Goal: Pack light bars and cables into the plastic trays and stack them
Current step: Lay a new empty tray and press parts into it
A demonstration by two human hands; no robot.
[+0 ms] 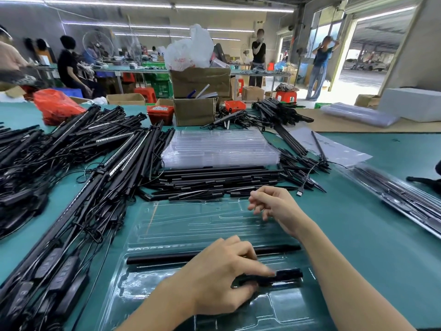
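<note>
- A green table fills the view, with a workshop and several people behind it.
- A big heap of black light bars with cables covers the left side of the table, running from the far left down to the near edge.
- A clear plastic tray lies on the table right in front of the person, between the heap and the right arm.
- A stack of clear trays sits farther back in the middle, just behind a pile of short black bars that lies crosswise.
- A packed tray lies at the right edge of the table, well apart from the near tray.
- Two brown cardboard boxes stand stacked at the far side of the table, with a white plastic bag on top.
- A red bag lies at the far left, and a small red basket stands beside the lower box.
- One long black bar lies in a slot across the near tray.
- The left hand rests over the near tray, its fingers and thumb pinching a short black part that lies in the next slot toward the person.
- The right hand hovers above the far right corner of the near tray, its fingers loosely curled and holding nothing.
- A cable plug lies on the table just beyond the right hand.
</note>
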